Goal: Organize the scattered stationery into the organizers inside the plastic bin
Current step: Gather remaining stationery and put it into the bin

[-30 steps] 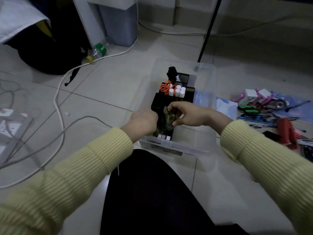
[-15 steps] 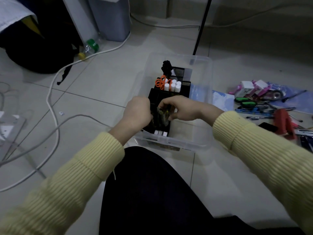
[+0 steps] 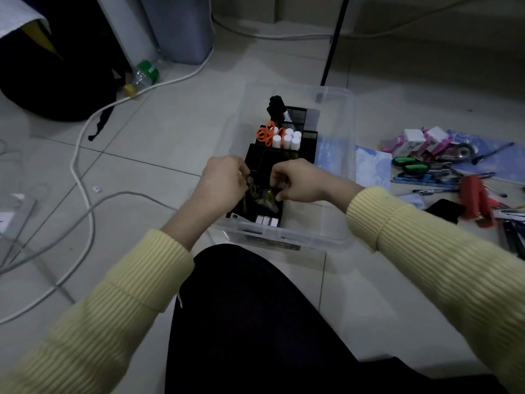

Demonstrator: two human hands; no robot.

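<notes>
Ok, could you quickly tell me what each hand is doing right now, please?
Left hand: pinches the left end of a shiny dark packet.
Right hand: pinches the packet's right end.

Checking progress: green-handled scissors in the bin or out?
Out. The green-handled scissors lie on the floor to the right of the clear plastic bin, among loose pens.

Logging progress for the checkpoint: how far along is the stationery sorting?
Done: orange scissors, white tubes and a black bundle stand in the black organizer inside the plastic bin. In hand: left hand and right hand hold a dark shiny item at the organizer's near end; I cannot identify it. Left: green-handled scissors, red stapler, pens and pink items lie on the floor right of the bin. Perhaps halfway.
</notes>
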